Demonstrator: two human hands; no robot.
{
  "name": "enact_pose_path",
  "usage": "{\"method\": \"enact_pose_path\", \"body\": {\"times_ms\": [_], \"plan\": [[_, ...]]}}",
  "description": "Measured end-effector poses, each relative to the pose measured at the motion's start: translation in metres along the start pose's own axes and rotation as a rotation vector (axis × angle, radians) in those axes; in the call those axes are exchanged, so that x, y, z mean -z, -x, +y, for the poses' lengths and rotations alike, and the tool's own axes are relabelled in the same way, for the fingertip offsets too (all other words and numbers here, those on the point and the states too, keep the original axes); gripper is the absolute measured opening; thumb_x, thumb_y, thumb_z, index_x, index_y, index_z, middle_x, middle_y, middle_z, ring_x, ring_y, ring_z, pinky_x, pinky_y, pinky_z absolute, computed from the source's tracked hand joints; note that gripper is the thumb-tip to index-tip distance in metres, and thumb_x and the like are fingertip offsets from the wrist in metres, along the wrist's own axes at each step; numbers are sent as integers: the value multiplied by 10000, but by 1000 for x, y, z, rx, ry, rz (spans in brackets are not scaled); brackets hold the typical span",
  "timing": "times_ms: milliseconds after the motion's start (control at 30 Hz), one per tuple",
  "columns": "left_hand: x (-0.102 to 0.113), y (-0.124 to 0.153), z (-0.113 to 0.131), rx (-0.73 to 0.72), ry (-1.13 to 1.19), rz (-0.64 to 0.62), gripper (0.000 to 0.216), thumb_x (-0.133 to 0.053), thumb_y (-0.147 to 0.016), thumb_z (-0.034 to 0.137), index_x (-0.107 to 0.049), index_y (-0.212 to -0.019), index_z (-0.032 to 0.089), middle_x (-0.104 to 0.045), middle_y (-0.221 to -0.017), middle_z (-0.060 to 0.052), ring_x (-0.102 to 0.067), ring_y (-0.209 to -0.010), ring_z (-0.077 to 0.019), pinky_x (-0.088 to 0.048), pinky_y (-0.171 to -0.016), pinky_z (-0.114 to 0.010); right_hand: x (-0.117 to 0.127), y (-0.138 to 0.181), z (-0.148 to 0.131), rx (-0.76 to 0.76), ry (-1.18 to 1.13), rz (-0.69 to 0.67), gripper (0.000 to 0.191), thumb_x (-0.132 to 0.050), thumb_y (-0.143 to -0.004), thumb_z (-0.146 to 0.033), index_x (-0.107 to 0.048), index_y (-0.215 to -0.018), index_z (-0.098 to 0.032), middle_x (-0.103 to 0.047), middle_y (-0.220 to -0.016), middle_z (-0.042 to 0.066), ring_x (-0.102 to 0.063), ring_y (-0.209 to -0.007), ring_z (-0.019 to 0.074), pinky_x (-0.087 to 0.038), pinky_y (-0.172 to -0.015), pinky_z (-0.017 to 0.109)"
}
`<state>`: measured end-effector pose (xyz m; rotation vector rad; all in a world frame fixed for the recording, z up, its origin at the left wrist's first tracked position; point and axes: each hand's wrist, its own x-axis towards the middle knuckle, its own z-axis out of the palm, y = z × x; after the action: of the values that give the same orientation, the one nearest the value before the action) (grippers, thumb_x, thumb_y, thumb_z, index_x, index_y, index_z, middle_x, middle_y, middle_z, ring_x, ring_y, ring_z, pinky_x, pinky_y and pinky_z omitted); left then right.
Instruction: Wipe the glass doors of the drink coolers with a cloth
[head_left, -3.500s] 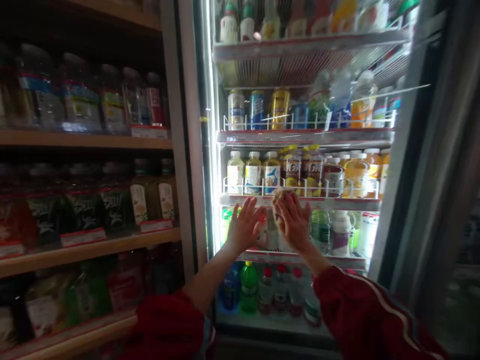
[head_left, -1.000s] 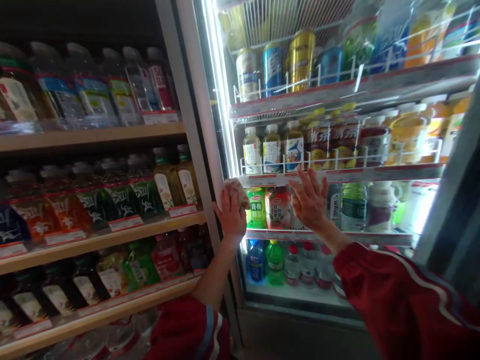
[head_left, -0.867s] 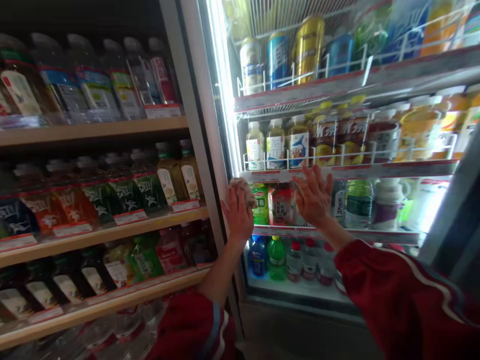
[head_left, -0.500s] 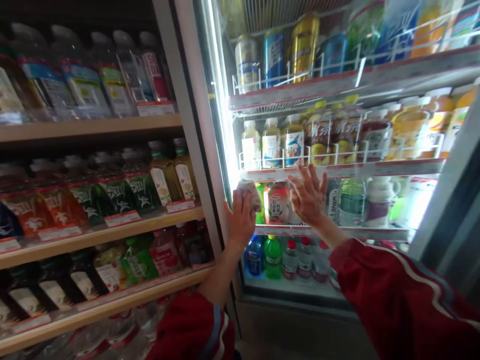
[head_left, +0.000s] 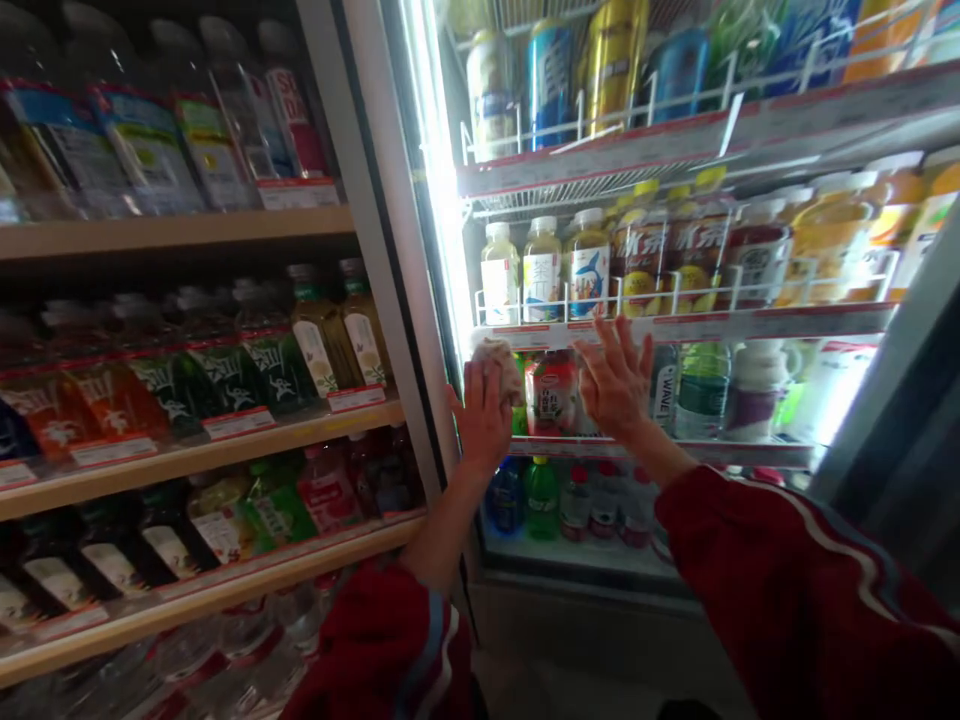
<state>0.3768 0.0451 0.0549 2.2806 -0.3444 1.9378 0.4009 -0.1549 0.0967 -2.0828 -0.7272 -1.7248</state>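
A crumpled pale cloth (head_left: 498, 370) sits under the fingers of my left hand (head_left: 484, 415), at the left side of a lit drinks fridge. My left fingers lie bent over the cloth, level with the fridge's third shelf. To the right, my right hand (head_left: 616, 380) is raised with its fingers spread and nothing in it. Its fingertips reach the height of the price strip (head_left: 675, 327) on the middle shelf; I cannot tell whether they touch anything. Behind it, a red-labelled drink bottle (head_left: 553, 392) is partly covered.
Bottles such as a white-labelled tea bottle (head_left: 541, 272) line the fridge shelves behind white wire rails, with cans (head_left: 550, 85) above. A metal fridge frame (head_left: 401, 200) separates it from wooden shelving (head_left: 300, 438) full of bottles on the left.
The camera view has shifted slightly, so the shelves appear a little higher. Both hands keep nearly the same places, and the cloth stays under my left hand.
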Motion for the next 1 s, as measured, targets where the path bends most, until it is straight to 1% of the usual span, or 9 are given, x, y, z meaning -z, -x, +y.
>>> {"method": "enact_pose_path", "body": {"times_ms": [100,267,333,467,533,633,733,833,1000], "plan": [[2,-1,-4,43,15,14,534,-370,-948,241,-249,-1465,186,-254,-1540,-125,-132,-1443,-216,17,-1174,-487,-1,0,-2,-18,10,9,467,-433,-868,-236,-471,-1330,-291,-366,-1498,32,-226,-1425,272,-124,-1132,605],[-1,5,17,-67,93,-100,567,-412,-933,231,-237,-1471,211,-246,-1545,-117,-147,-1439,-231,24,-1174,-491,-1,0,-2,-20,47,19,470,-421,-880,-247,-448,-1347,-294,-396,-1481,40,-232,-1425,266,-142,-1128,602],[-2,7,18,-67,111,-114,585,-412,-929,211,-214,-1479,227,-250,-1545,-109,-153,-1437,-228,34,-1173,-497,0,1,-1,-2,56,20,455,-411,-887,-247,-457,-1339,-281,-399,-1479,46,-235,-1424,260,-151,-1133,585],[-2,6,4,34,62,-30,615,-389,-928,187,-152,-1493,243,-202,-1560,-95,-130,-1441,-207,49,-1172,-489,-1,3,1,16,77,29,415,-402,-898,-260,-495,-1303,-257,-416,-1469,60,-235,-1425,251,-154,-1147,546],[-2,4,2,56,39,5,629,-392,-928,196,-127,-1497,241,-175,-1566,-95,-103,-1444,-203,45,-1171,-495,-2,4,1,25,79,47,409,-409,-897,-264,-499,-1295,-250,-416,-1468,66,-234,-1425,252,-150,-1148,547],[-3,5,12,-4,55,-24,631,-396,-927,207,-126,-1497,225,-176,-1564,-103,-87,-1444,-203,32,-1172,-498,-3,4,1,19,63,43,431,-413,-891,-259,-476,-1317,-257,-396,-1481,64,-221,-1429,257,-135,-1145,567],[-5,8,27,-102,82,-55,616,-398,-926,207,-155,-1491,191,-239,-1545,-121,-71,-1444,-192,22,-1174,-484,-2,3,0,-16,42,2,452,-403,-889,-255,-458,-1337,-277,-383,-1488,49,-214,-1430,266,-122,-1138,587],[-5,11,29,-145,79,-75,595,-403,-925,207,-194,-1481,177,-299,-1522,-131,-84,-1444,-190,28,-1174,-479,0,3,0,-33,38,-20,452,-390,-892,-262,-457,-1339,-285,-392,-1481,43,-224,-1426,273,-125,-1131,600],[-3,13,15,-14,62,-105,580,-413,-919,218,-228,-1468,199,-254,-1540,-130,-132,-1441,-211,26,-1173,-494,1,4,3,-39,5,-58,494,-399,-883,-267,-413,-1376,-302,-355,-1500,32,-212,-1427,288,-100,-1130,619]]}}
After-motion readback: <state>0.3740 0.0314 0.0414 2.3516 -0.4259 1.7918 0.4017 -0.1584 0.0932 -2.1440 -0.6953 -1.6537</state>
